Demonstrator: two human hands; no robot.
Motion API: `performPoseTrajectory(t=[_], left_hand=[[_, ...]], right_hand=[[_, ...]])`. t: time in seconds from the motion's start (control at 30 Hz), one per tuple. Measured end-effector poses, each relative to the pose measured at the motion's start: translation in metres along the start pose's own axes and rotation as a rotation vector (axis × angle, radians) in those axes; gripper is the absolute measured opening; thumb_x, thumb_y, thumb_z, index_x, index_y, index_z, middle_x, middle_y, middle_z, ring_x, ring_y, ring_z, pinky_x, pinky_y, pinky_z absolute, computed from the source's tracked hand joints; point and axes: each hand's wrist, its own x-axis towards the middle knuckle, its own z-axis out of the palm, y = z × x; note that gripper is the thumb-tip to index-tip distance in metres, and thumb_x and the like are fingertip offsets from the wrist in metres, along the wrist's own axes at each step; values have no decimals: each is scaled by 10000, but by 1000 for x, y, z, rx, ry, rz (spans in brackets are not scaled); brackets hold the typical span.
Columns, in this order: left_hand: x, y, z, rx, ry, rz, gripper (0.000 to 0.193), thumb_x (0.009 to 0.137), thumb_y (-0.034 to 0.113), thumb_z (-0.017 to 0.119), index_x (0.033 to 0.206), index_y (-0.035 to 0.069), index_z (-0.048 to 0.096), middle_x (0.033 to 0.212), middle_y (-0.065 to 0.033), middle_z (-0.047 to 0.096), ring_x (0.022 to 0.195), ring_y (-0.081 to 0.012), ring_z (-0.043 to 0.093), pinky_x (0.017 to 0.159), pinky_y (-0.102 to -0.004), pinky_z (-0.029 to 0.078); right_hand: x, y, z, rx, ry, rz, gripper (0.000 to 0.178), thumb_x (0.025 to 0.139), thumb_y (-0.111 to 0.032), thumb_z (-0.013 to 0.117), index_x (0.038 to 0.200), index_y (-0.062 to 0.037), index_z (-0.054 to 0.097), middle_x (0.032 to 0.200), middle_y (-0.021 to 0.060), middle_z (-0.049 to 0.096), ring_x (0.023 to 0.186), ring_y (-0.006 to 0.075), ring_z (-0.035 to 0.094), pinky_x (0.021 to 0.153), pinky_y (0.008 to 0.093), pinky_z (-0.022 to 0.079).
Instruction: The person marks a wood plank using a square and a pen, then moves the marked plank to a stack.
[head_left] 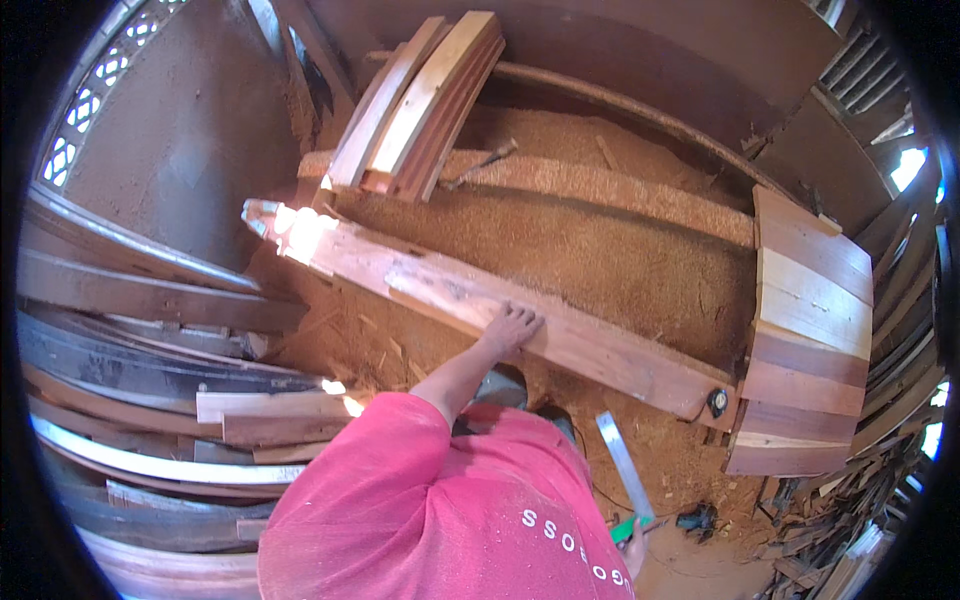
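My left hand (513, 328) lies with its fingers spread on a long plank (440, 297), which rests on a thick wooden bench beam (620, 372). The beam slants from far left to near right. At the lower right, my right hand (635, 553), partly hidden by my red sleeve, is closed on the green handle of a try square (624, 465). Its flat metal blade points up and away from me, off the near side of the beam. A small round black object with a pale face (718, 402) sits at the beam's right end.
Stacked curved boards (425, 105) rest at the back on a second beam (610, 192). More boards (810, 330) lie at the right. Timber (140, 360) is piled at left, scraps at lower right. A dark tool (697, 518) lies on the sawdust-covered floor (580, 255).
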Motion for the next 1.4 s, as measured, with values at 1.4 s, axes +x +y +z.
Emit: performPoseTrajectory(t=[1.4], left_hand=[[-73, -548, 0, -71, 373, -1023, 944, 923, 716, 559, 1618, 133, 294, 1603, -312, 318, 1414, -541, 375, 1107, -629, 378]], right_hand=[[-28, 99, 346, 28, 567, -71, 362, 990, -285, 655, 1252, -40, 605, 856, 36, 644, 607, 156, 577, 504, 306, 460]])
